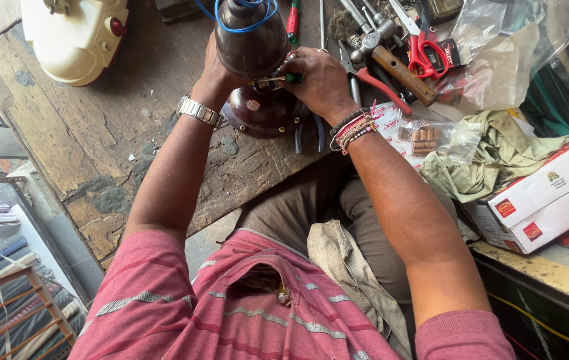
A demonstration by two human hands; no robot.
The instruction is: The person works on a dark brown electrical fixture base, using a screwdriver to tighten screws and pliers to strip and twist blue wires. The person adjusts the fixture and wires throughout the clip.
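From the head camera, I look down at my 2 hands over the worn wooden bench (84, 133). My left hand (214, 73) is wrapped round the back of the dark brown housing (250, 43), fingers closed on it to hold it upright; blue wire (241, 27) loops over its top. Just below it sits the matching brown dome (264, 112), resting on the bench and touching the housing's lower end. My right hand (318, 80) is clamped on a small green-handled screwdriver (278, 79), its shaft lying level and its tip at the seam between housing and dome. A watch (199, 111) is on my left wrist, bead bands (351, 130) on my right.

I judge the step in hand to be working a screw at that joint. The next move calls for the tip seated square in the screw, and a steady left grip so the housing does not twist.

A hammer (391, 60), red pliers (424, 57) and a cream appliance (74, 37) lie apart from the work, beyond my hands.
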